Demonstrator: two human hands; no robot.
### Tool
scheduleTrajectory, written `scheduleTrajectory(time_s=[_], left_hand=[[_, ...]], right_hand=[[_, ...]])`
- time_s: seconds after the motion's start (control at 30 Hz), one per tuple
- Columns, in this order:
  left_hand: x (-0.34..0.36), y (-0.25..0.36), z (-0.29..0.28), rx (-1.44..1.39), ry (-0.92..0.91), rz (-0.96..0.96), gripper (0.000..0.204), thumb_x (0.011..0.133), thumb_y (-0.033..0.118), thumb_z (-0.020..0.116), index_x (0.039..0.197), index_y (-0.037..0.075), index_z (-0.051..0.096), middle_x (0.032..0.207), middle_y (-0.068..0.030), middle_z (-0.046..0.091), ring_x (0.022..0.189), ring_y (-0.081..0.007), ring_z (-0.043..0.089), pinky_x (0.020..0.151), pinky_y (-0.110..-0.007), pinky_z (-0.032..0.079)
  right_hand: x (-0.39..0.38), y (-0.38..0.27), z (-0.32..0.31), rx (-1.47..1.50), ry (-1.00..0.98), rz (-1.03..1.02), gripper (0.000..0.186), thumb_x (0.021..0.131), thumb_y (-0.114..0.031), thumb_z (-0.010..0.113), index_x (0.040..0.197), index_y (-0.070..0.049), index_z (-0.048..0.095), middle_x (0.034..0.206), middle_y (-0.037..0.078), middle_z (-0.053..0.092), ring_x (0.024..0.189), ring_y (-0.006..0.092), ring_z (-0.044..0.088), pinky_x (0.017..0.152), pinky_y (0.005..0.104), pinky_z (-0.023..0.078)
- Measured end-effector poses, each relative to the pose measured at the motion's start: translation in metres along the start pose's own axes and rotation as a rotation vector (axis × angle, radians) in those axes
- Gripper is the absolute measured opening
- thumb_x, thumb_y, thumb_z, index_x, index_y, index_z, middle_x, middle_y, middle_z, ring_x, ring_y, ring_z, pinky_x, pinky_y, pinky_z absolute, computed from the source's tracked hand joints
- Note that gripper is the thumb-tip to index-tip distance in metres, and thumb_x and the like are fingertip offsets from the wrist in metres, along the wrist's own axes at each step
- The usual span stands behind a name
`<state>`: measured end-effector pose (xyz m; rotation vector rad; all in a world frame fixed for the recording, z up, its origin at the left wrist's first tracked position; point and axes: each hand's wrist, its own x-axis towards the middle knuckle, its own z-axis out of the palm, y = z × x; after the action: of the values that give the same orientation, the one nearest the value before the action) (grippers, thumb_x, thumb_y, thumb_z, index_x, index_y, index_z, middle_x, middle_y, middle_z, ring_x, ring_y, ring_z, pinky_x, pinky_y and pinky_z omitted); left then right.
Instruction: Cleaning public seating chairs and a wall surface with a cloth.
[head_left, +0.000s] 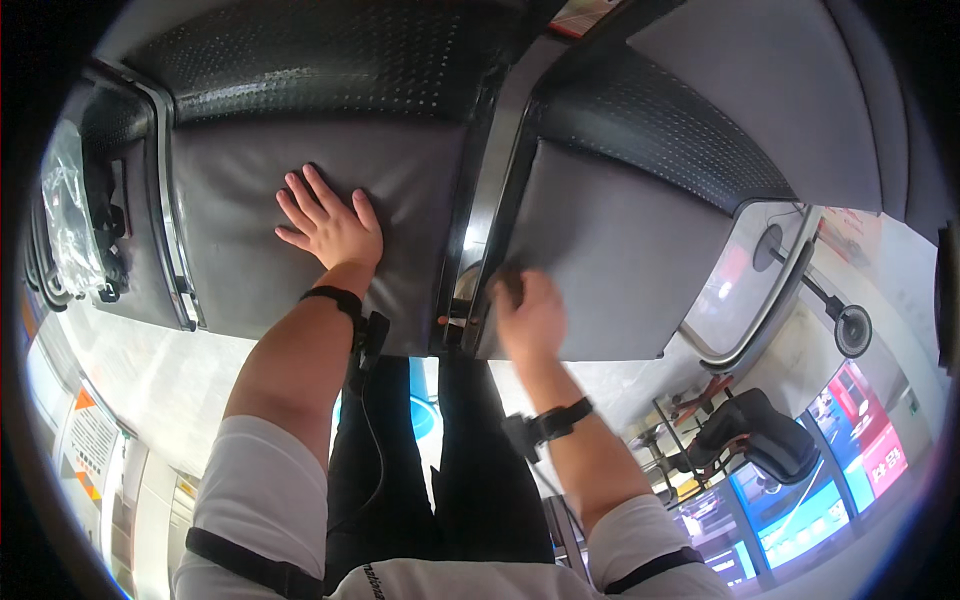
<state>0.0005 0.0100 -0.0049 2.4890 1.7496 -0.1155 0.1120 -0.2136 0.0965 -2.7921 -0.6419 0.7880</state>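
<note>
Grey padded seat cushion [330,180] is pressed under the left hand [330,232], whose fingers [300,200] are spread wide and laid flat on the smooth surface, nothing being gripped. The right hand [530,318] is set at the near left corner of a second grey padded seat cushion [620,260]; its fingers [512,290] are curled over the cushion's front edge, though how tightly they close cannot be told, since the tips are blurred. Between the two hands a shiny metal frame bar [490,190] is seen, running away from the fingers and parting the two cushions. Beyond the fingertips of both hands, black perforated seat backs [330,70] are joined to the cushions. A black wrist strap [338,297] is worn just behind the left hand, and a thin black cable [372,440] is hung from it toward the body. A black wrist band [560,418] is worn behind the right hand. Farther out past the right fingers, a curved metal armrest tube [770,310] is seen beside the cushion, and below it a black office chair [760,432] is stood on the floor. Well out to the left of the left fingers, a clear plastic bag [68,222] is seen.
</note>
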Motion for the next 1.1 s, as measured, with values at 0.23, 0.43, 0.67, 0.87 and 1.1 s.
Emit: scheduleTrajectory(time_s=[0.23,0.43,0.67,0.87,1.1], left_hand=[[0.001,0.0,0.001,-0.023,0.016,0.002,0.08,0.097,0.049,0.041,0.161,0.009,0.015,0.167,-0.0173,0.009,0.153,-0.043,0.003,0.113,-0.074,0.007],[0.003,0.004,0.001,-0.017,0.036,0.01,0.079,0.097,0.049,0.042,0.161,0.009,0.016,0.167,-0.0163,0.011,0.152,-0.0426,0.006,0.112,-0.074,0.008],[0.001,-0.004,0.003,-0.013,0.071,0.004,0.078,0.097,0.05,0.042,0.16,0.01,0.018,0.166,-0.0155,0.013,0.152,-0.042,0.008,0.112,-0.074,0.01],[0.0,0.004,0.003,-0.031,0.079,0.018,0.077,0.098,0.049,0.042,0.161,0.011,0.017,0.167,-0.015,0.011,0.152,-0.0419,0.008,0.112,-0.074,0.01],[0.0,-0.002,0.004,-0.021,0.046,0.008,0.078,0.098,0.049,0.04,0.161,0.009,0.016,0.167,-0.0167,0.01,0.153,-0.0428,0.003,0.113,-0.074,0.007]], right_hand=[[0.143,-0.015,-0.064,0.145,0.418,-0.336,0.036,0.085,-0.01,0.073,0.118,-0.009,0.061,0.121,0.016,0.054,0.109,0.0387,0.058,0.09,0.0474,0.051],[0.146,-0.03,-0.026,-0.165,0.177,-0.318,0.043,0.082,-0.007,0.071,0.123,-0.008,0.06,0.121,0.015,0.053,0.115,0.0365,0.056,0.091,0.0438,0.052],[0.055,-0.03,0.013,-0.034,-0.078,0.018,0.039,0.082,-0.005,0.067,0.119,-0.003,0.055,0.119,0.021,0.053,0.097,0.0416,0.063,0.084,0.0484,0.054],[-0.058,0.016,0.057,-0.093,-0.22,0.013,0.036,0.08,-0.006,0.069,0.113,-0.003,0.056,0.118,0.02,0.056,0.093,0.0399,0.065,0.076,0.0466,0.056],[-0.025,0.02,-0.007,-0.027,-0.2,-0.029,0.034,0.089,-0.015,0.065,0.122,-0.007,0.058,0.113,0.019,0.061,0.102,0.0419,0.062,0.087,0.0488,0.054]])
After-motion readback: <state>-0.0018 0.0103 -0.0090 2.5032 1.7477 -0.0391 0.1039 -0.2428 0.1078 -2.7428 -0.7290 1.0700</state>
